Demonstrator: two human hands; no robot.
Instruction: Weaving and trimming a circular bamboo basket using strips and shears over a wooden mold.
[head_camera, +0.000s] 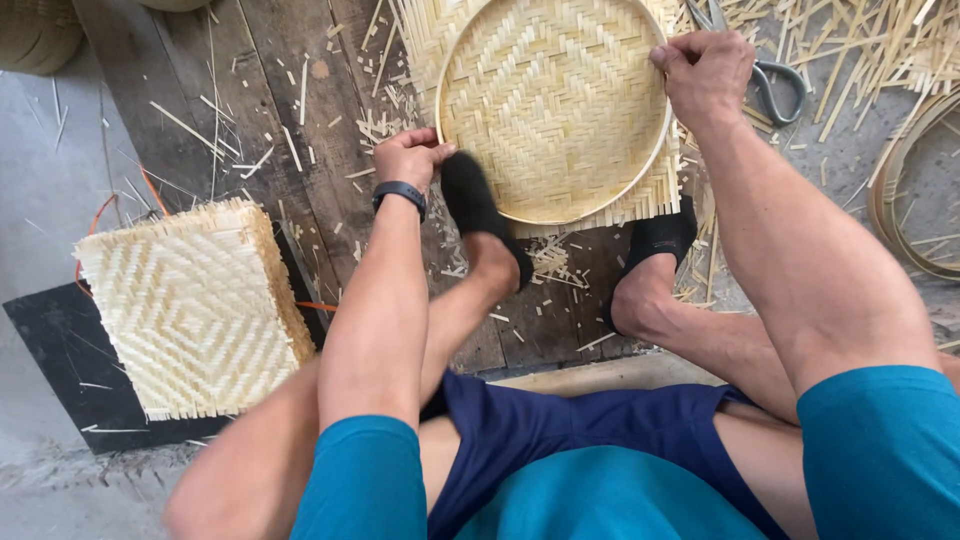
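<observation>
A round bamboo hoop (640, 175) lies on a woven bamboo mat (550, 95) on the wooden floor, pressing it into a shallow basket shape. My left hand (412, 157) grips the hoop's left edge, a dark band on its wrist. On the hoop's upper right edge, my right hand (706, 75) is closed over the rim. Both my feet, in black socks (478, 210), press on the near rim of the hoop and mat.
A stack of square woven mats (195, 310) sits on a black board at the left. Scissors (770, 75) lie beyond my right hand. Loose bamboo strips (870, 40) litter the top right. Spare hoops (900, 200) lie at the right edge.
</observation>
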